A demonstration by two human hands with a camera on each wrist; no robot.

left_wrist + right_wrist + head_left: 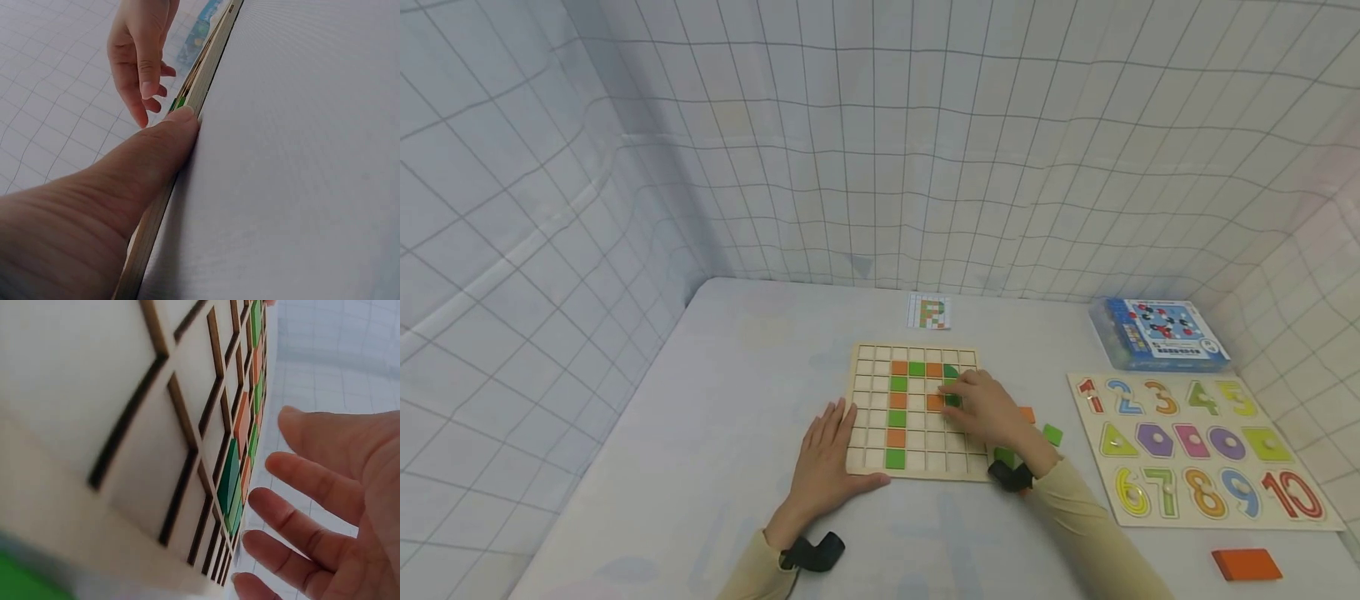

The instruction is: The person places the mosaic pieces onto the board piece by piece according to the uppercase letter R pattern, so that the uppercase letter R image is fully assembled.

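A wooden grid board (868,408) lies flat on the table with orange and green tiles in its squares. Orange and green alternate down one column, ending in a green tile (895,458); more run along the upper row. My left hand (826,467) rests at the board's near left corner, its thumb (150,156) against the front edge. Above the board's right part, my right hand (988,408) has its fingertips close to an orange tile (935,402) and a dark green tile (230,478). Its fingers are spread, with nothing between them in the right wrist view.
Behind the board lies a small pattern card (929,312). Loose tiles, including a green one (1053,435), lie right of the board. Further right are a number puzzle board (1165,461), a blue box (1172,329) and an orange block (1246,565). Grid-patterned cloth walls surround the table.
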